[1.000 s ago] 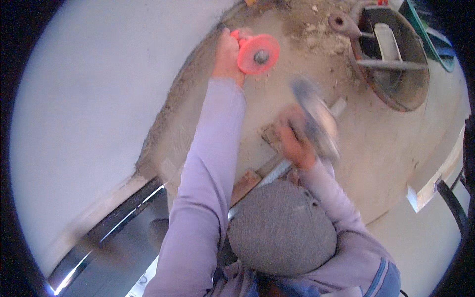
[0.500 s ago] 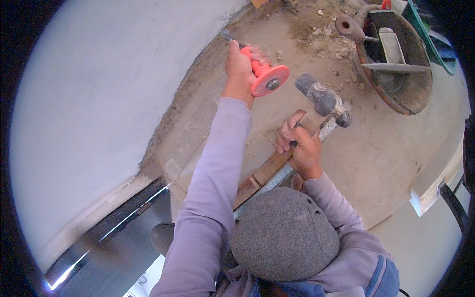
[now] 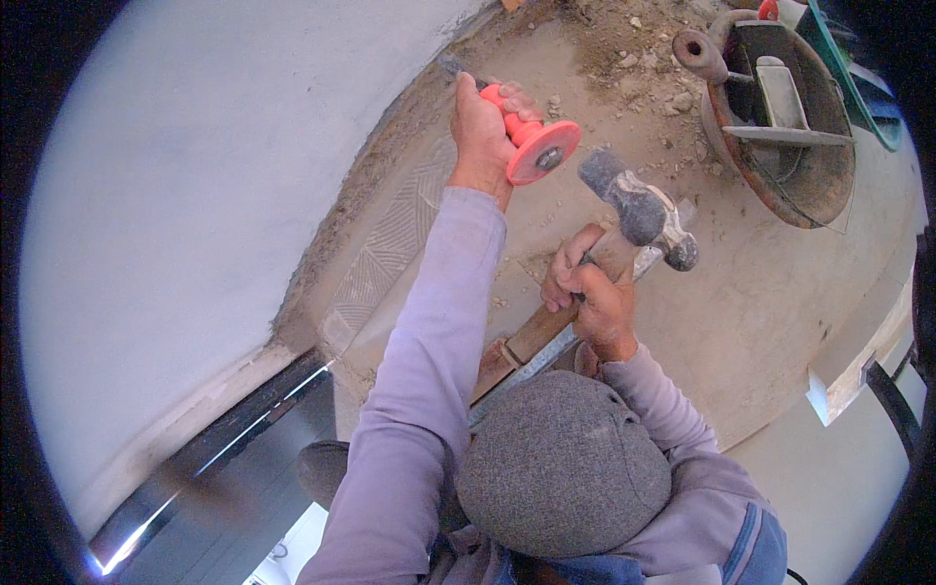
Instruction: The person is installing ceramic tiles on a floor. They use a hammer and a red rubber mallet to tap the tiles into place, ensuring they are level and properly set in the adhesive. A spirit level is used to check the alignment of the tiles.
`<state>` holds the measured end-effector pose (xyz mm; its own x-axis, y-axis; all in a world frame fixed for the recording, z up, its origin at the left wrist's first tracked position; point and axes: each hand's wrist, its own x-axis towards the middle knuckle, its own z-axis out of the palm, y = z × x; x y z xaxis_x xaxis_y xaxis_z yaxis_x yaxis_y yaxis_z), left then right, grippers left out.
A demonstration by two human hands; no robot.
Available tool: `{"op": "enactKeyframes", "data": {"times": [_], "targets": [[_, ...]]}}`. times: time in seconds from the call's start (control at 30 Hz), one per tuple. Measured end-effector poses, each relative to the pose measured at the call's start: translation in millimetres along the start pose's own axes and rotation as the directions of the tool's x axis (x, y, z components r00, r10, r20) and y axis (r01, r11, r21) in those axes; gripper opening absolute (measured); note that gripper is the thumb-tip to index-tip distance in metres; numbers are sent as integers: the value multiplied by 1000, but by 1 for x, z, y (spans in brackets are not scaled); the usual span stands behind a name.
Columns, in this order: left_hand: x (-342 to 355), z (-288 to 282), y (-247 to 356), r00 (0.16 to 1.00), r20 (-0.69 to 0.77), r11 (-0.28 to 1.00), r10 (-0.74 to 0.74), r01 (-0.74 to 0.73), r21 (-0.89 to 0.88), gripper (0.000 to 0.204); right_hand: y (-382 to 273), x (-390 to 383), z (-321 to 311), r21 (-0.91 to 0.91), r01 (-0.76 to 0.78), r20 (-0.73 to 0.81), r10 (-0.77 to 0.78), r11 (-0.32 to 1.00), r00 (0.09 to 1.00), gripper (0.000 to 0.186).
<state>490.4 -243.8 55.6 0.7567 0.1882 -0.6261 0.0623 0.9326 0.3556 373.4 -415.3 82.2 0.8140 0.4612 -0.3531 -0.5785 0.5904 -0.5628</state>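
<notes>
My left hand [image 3: 480, 132] is closed round a chisel with a red grip and round guard [image 3: 544, 151], its steel end [image 3: 450, 66] near the rough seam along the wall's base. My right hand [image 3: 601, 312] grips a hammer by its wooden handle [image 3: 612, 252]; the dusty steel head [image 3: 643, 214] is below and right of the guard, not touching it. Beneath that hand lie a wooden piece [image 3: 534, 336] and a metal bar [image 3: 546, 363]. A ridged, grooved strip [image 3: 385, 249] runs beside the seam. A grey cloth cap [image 3: 561, 463] fills the lower middle.
A white wall [image 3: 166, 185] rises at left, above a dark gap [image 3: 224, 439]. Rubble [image 3: 634, 54] lies at the top. A worn bucket [image 3: 819, 185] with a trowel [image 3: 780, 136] inside stands upper right beside a green container [image 3: 858, 97]. A black bar [image 3: 892, 409] is at far right.
The hammer, blurred in motion a second ago, is now steady with its head turned. My left hand and chisel have shifted down and right since then; little differs from half a second ago.
</notes>
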Motion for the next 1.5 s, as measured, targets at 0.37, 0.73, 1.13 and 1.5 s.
{"op": "enactKeyframes", "data": {"times": [0.37, 0.73, 1.13, 1.5], "targets": [[-1, 5, 0, 994, 77, 979, -79, 91, -180, 43, -4, -6, 4, 80, 29, -3, -29, 996, 1000, 11], [-3, 12, 2, 997, 26, 987, -70, 73, -145, 46, -4, -13, 2, 85, 344, 128, -352, 935, 927, 11], [2, 16, 5, 995, 62, 992, 81, -87, 94, 41, 10, 12, -6, -55, 497, 241, -471, 866, 848, 10], [-1, 20, 19, 998, 64, 1000, 10, -9, -20, 47, 13, 18, -5, -485, 547, 254, -489, 682, 834, 7]]}}
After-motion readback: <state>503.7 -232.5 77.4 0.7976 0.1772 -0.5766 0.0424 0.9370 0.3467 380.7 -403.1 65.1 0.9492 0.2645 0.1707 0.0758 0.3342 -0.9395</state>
